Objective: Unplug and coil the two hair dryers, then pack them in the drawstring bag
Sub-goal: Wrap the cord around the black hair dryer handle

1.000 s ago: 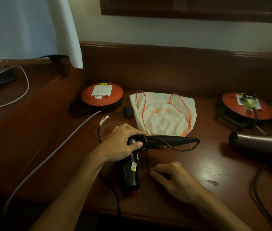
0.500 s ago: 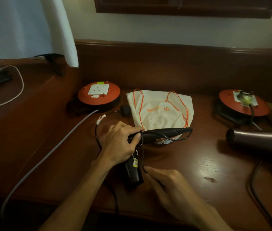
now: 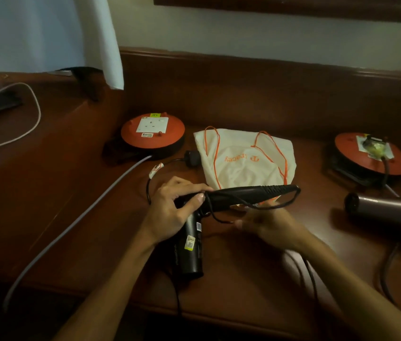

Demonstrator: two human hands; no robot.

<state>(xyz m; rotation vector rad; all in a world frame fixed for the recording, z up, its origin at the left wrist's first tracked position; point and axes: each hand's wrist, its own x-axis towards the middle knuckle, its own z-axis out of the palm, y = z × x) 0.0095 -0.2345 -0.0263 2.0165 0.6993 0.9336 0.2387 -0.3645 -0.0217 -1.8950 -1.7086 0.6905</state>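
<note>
We note our left hand (image 3: 172,212) gripping the black dryer (image 3: 192,244) on the desk (image 3: 96,217), right hand (image 3: 268,223) pinching its cord (image 3: 290,200), drawstring bag (image 3: 241,158) flat behind, contents unseen.

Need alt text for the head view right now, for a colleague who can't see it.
Left hand grips a black hair dryer on a wooden desk while the right hand winds its cord around the handle. Behind lies a white drawstring bag; a second hair dryer is plugged into the right reel.

Left hand (image 3: 172,207) clenched, right hand (image 3: 265,223) seemingly pinching
</note>
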